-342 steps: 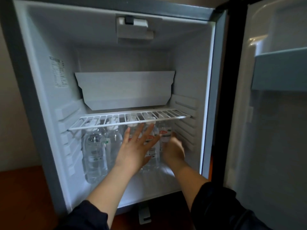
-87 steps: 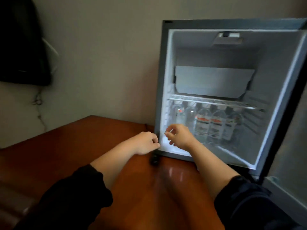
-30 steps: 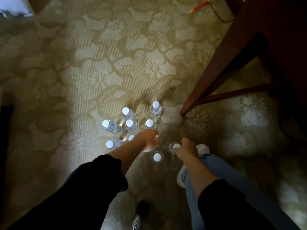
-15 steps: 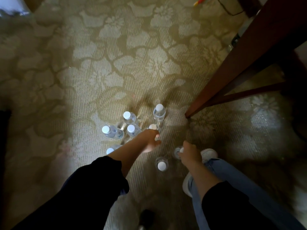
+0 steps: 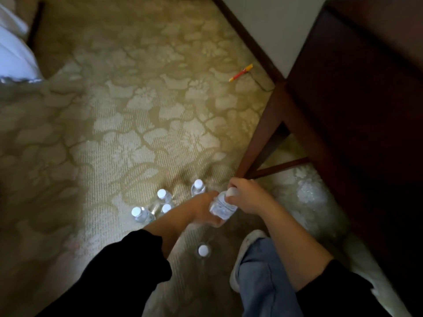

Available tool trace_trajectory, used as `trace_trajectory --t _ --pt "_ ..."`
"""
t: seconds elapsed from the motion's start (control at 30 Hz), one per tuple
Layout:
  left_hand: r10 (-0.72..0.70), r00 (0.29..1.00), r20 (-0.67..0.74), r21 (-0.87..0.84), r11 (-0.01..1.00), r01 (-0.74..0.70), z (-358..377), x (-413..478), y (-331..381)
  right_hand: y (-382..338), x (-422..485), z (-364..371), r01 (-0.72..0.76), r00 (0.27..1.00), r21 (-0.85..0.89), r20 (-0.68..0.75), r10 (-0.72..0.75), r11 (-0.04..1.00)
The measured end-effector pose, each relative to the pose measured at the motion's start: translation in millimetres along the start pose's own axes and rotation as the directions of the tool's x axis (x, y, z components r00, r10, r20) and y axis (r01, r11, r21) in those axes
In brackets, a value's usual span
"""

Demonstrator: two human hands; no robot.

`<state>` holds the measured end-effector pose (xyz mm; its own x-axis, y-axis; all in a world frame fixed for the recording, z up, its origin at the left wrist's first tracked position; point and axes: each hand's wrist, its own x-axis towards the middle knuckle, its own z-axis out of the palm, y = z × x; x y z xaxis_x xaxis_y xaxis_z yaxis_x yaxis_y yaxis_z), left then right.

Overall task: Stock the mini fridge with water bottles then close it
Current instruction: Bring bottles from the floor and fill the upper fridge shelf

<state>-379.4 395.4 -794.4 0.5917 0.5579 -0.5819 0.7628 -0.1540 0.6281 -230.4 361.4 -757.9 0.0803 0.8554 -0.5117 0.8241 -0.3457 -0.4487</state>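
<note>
Both hands meet on one water bottle (image 5: 220, 205) held above the carpet (image 5: 128, 133), slightly below and right of frame centre. The right hand (image 5: 248, 197) clasps the bottle at its neck, fingers curled beside the white cap (image 5: 231, 192). The left hand (image 5: 203, 211) cups the bottle's lower body from the 9 o'clock side, touching the label. The bottle tilts, cap toward 1 o'clock.

At 9 to 11 o'clock from the hands, four upright capped bottles stand close together on the carpet: one at the far edge (image 5: 198, 186), one beside it (image 5: 163, 196), one partly hidden by the left forearm (image 5: 166, 208), and one outermost (image 5: 138, 213). At 6 o'clock, a single bottle (image 5: 203, 250) stands between the forearms, seen cap-on from above.

At 5 o'clock, a light slipper (image 5: 246, 243) and a blue trouser leg (image 5: 263, 282) rest on the carpet. At 1 to 3 o'clock, a dark wooden table (image 5: 357, 92) overhangs, its leg (image 5: 263, 133) meeting the floor just beyond the right hand. At 12 o'clock, well apart, a red and yellow object (image 5: 240, 73) lies near the baseboard. The mini fridge is outside this view.
</note>
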Motion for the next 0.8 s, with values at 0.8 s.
trace_trajectory --t 0.8 --pt "0.560 0.600 -0.571 -0.162 0.639 -0.752 -60 -249 221 -111 -328 -202 0.475 0.658 0.131 -0.710 -0.253 0.870"
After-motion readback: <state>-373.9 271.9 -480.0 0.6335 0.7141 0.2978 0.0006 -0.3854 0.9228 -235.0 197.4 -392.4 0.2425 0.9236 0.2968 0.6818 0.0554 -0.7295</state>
